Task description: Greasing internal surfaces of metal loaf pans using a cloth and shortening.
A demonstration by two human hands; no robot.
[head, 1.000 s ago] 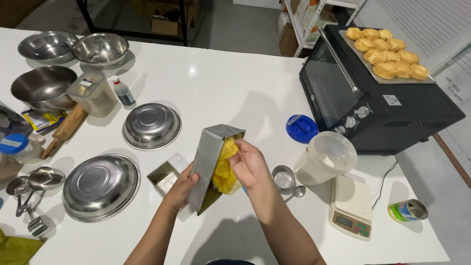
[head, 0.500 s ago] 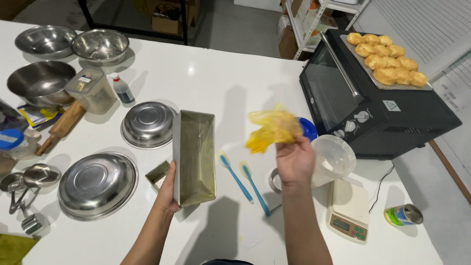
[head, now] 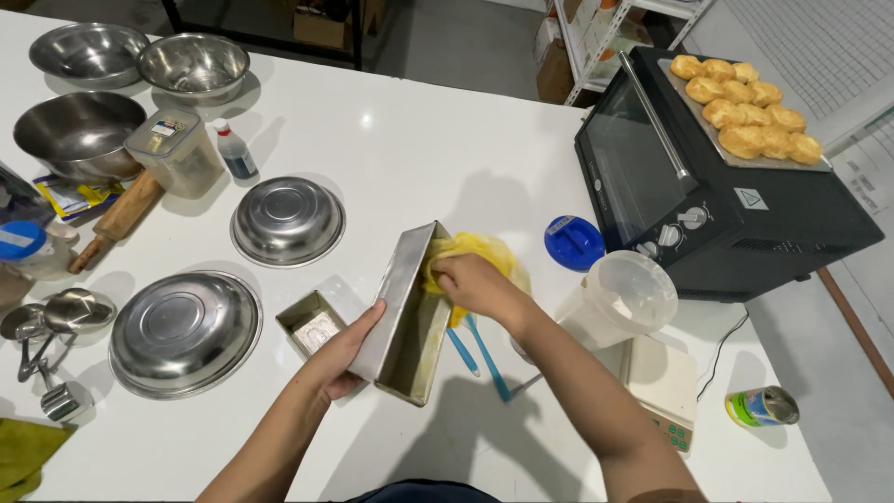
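- Two hands at work over a white table (head: 410, 140); entries run left to right.
- Far left: three round steel mixing bowls (head: 79, 130), a wooden rolling pin (head: 116, 222), a clear lidded plastic tub (head: 177, 149) and a small bottle with a red cap (head: 233, 152). Steel measuring cups (head: 51, 321) lie at the near edge.
- Left of centre: two upturned round steel dishes (head: 184, 331), one larger and nearer, one smaller behind it. A small square tin (head: 312, 323) sits just beside the left hand.
- Left hand (head: 343, 359): fingers wrapped around the near long wall of a rectangular grey metal loaf tin (head: 402, 312), holding it tilted on edge with the opening facing right.
- Right hand (head: 470, 279): fingers closed, pinching a crumpled yellow plastic sheet (head: 480, 253) and pressing it against the inside of the tin at its far end.
- Judgement: inner walls show a yellowish smear, so wiping of the tin looks partly done; how much surface is left I cannot tell. Nothing is in the tin yet.
- Two blue spatulas (head: 475, 346) lie on the table under the right forearm.
- Right: a round blue lid (head: 574, 242), a clear plastic jug (head: 622, 298), a white kitchen scale (head: 663, 387), a small tin can (head: 762, 406) on its side.
- Far right: a black countertop oven (head: 708, 214), door shut, with a tray of golden baked buns (head: 745, 112) on top.
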